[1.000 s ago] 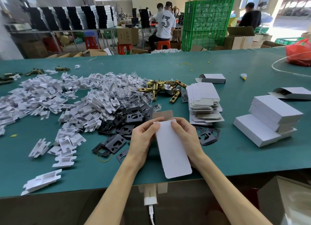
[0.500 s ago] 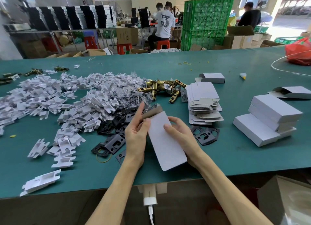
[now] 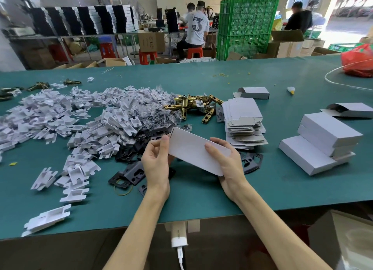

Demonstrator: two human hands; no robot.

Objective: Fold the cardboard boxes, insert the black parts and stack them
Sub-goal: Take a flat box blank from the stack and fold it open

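Observation:
Both hands hold one white cardboard box blank [image 3: 193, 149] just above the green table, tilted with its far end to the upper left. My left hand [image 3: 156, 160] grips its left end, thumb on top. My right hand [image 3: 228, 160] grips its right end, fingers curled under. Black parts [image 3: 133, 173] lie on the table under and left of my hands, another black part [image 3: 250, 161] to the right. A stack of flat box blanks [image 3: 243, 122] stands behind my right hand. Folded white boxes [image 3: 321, 142] are stacked at the right.
A big heap of white plastic inserts [image 3: 80, 124] covers the left half of the green table [image 3: 201, 197]. Brass hardware [image 3: 193, 106] lies behind the blank. More folded boxes [image 3: 252, 93] sit farther back. A red bag [image 3: 358, 61] is at far right. People work beyond the table.
The blank has turned from pointing toward me to lying crosswise, rising a little. My left hand moved to its left end and my right hand slid to its right end.

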